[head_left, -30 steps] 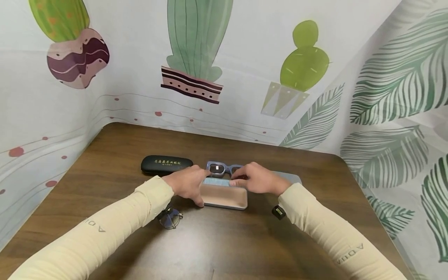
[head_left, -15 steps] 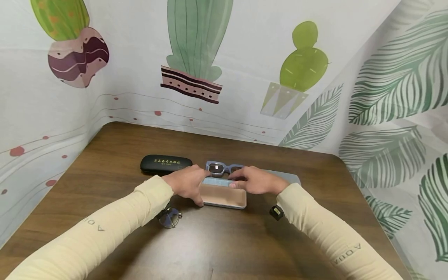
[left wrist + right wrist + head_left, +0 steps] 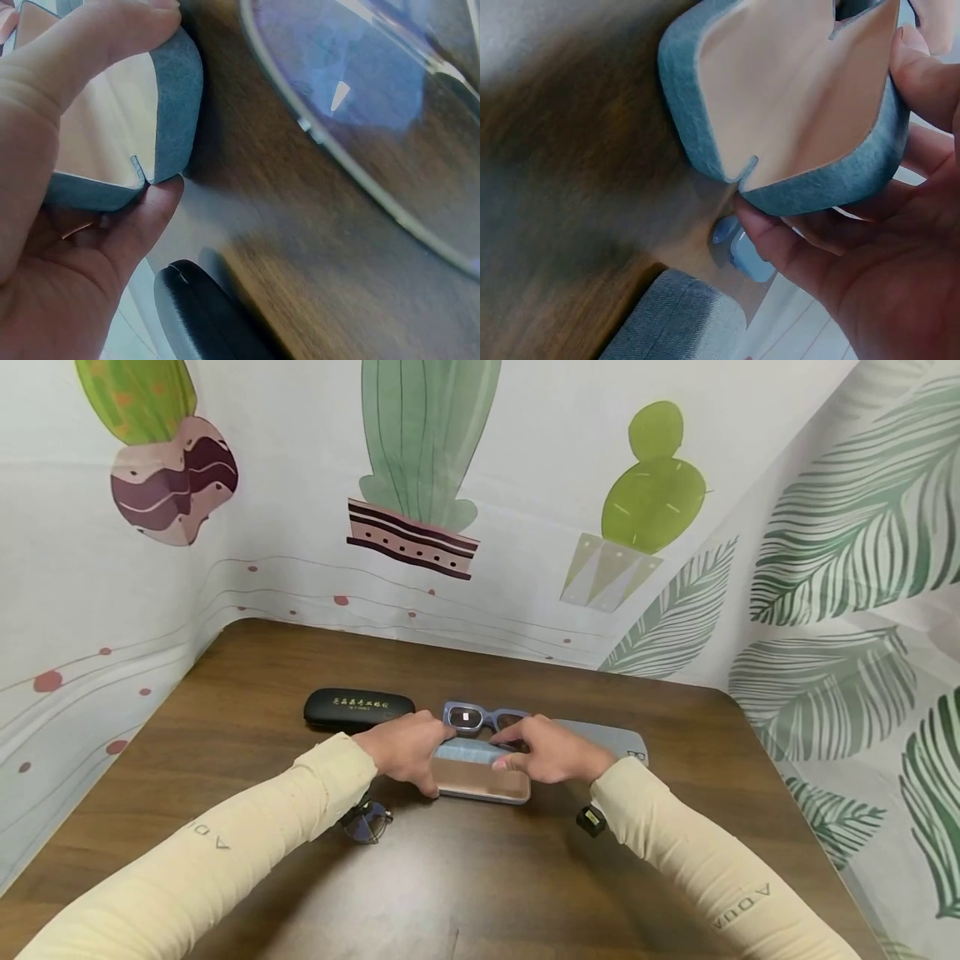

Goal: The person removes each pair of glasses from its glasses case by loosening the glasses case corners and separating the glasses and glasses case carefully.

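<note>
A blue glasses case (image 3: 468, 750) with a beige lining sits mid-table, its lid partly raised. My left hand (image 3: 407, 747) grips its left end. In the left wrist view the thumb presses the front rim of the case (image 3: 180, 105), and fingers reach under the hinge side. At the other end, my right hand (image 3: 551, 750) holds the lid, thumb at its edge and fingers behind, as the right wrist view shows on the case (image 3: 817, 184). Blue-framed sunglasses (image 3: 467, 717) lie just behind the case, partly covered by the right hand.
A black glasses case (image 3: 358, 708) with gold lettering lies at the back left. Wire-rimmed glasses (image 3: 367, 822) rest near my left wrist, partly hidden by the sleeve. A flat grey case (image 3: 611, 739) lies behind my right hand. Patterned cloth hangs behind the table.
The lid of the blue case has tilted down towards the front, so less of the beige inside shows. Both hands keep nearly the same places on it.
</note>
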Tool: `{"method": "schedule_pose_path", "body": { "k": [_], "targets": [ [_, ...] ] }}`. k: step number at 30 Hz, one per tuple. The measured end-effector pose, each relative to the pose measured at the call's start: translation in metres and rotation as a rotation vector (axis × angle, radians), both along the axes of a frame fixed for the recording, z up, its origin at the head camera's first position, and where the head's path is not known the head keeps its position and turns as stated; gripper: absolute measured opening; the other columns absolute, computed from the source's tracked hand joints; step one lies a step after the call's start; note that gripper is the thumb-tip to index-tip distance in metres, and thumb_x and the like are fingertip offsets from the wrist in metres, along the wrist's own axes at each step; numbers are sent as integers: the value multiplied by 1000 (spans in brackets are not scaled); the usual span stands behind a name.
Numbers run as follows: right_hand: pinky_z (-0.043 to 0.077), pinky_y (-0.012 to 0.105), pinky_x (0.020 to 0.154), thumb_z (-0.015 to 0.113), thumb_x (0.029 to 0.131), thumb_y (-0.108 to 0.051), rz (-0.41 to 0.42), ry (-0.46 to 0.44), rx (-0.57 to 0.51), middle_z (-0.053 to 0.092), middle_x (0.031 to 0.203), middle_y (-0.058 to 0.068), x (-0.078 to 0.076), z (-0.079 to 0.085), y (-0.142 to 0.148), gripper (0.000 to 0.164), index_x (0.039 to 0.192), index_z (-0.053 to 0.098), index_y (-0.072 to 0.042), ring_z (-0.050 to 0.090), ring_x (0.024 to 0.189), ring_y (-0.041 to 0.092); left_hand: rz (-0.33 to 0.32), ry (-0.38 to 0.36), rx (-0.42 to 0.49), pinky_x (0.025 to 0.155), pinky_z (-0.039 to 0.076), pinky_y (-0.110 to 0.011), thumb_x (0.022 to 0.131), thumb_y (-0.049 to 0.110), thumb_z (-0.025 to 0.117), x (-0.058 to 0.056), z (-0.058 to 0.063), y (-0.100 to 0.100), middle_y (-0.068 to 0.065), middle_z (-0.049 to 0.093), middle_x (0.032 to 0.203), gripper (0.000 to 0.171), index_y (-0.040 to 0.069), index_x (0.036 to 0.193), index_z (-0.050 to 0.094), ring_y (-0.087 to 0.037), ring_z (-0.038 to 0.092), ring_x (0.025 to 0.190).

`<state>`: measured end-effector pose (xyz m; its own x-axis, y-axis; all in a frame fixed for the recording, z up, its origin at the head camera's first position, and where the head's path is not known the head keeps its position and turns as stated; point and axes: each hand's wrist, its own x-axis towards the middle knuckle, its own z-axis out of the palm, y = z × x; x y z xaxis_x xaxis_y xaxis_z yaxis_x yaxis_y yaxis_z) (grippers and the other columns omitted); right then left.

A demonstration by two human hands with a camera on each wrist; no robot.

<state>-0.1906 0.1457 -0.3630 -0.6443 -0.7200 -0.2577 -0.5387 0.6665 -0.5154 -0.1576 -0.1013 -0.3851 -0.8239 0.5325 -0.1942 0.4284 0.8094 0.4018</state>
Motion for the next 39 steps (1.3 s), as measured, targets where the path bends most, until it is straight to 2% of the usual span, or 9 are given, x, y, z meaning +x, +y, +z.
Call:
{"method": "schedule_pose_path", "body": {
  "k": [4, 7, 12, 16, 20, 24, 27, 33, 39],
  "targets": [
    [45, 23, 60, 73, 98, -29, 7, 15, -5, 63, 73, -5, 3, -1, 0, 41, 130, 72, -3, 48, 56, 5, -5, 5, 3, 70, 55, -29, 64, 26, 98, 0, 1, 1, 2, 73, 84, 45, 14, 96, 70, -10, 63, 69],
    [47, 23, 62, 74, 97, -28, 22, 38, -6, 64, 74, -4, 5, -2, 1, 43, 131, 71, -2, 51, 59, 5, -11, 14, 0, 68, 53, -29, 64, 26, 98, -1, 2, 2, 3, 71, 81, 43, 13, 94, 70, -10, 61, 68],
    [52, 27, 73, 79, 93, -30, 81, 156, 21, 75, 103, 3, 10, -4, 0, 51, 133, 69, 0, 59, 76, 9, -12, -6, -3, 67, 51, -27, 69, 27, 95, 0, 4, 2, 4, 67, 79, 41, 11, 97, 71, -11, 60, 69],
    [57, 37, 86, 79, 93, -31, 110, 240, 40, 75, 123, 14, 15, -6, -1, 53, 133, 69, 2, 69, 95, 18, -16, -14, -8, 66, 51, -27, 70, 26, 94, 0, 5, 1, 5, 67, 78, 39, 11, 98, 72, -10, 61, 69],
    [57, 44, 94, 79, 93, -31, 107, 283, 44, 72, 130, 19, 19, -9, -2, 51, 132, 70, 1, 71, 109, 25, -22, -1, -15, 66, 51, -26, 69, 26, 94, 0, 6, 2, 5, 67, 77, 38, 11, 97, 72, -10, 60, 68],
    [57, 34, 79, 80, 92, -31, 122, 335, 39, 74, 122, 15, 23, -11, -2, 47, 129, 72, -1, 68, 90, 16, -26, 2, -13, 65, 51, -27, 70, 27, 94, 0, 6, 2, 4, 67, 77, 38, 11, 96, 72, -11, 60, 68],
    [52, 28, 69, 80, 92, -30, 135, 369, 31, 74, 115, 12, 26, -13, -1, 46, 127, 72, -1, 62, 78, 12, -8, -23, -21, 69, 53, -28, 71, 29, 95, 2, 7, 4, 2, 69, 83, 46, 8, 105, 73, -12, 62, 72],
    [52, 28, 67, 82, 90, -32, 135, 420, 23, 72, 110, 10, 31, -16, -1, 49, 126, 73, -1, 59, 75, 11, 4, -11, -61, 78, 54, -35, 63, 38, 101, 5, 10, 4, -1, 70, 92, 69, 6, 117, 72, -15, 62, 79],
    [46, 25, 62, 87, 85, -35, 140, 472, 24, 68, 96, 4, 34, -20, -1, 50, 121, 75, -2, 52, 70, 10, -18, 9, -97, 74, 54, -35, 67, 37, 99, 6, 9, 5, -2, 67, 86, 62, 5, 111, 70, -16, 61, 75]
  ]
}}
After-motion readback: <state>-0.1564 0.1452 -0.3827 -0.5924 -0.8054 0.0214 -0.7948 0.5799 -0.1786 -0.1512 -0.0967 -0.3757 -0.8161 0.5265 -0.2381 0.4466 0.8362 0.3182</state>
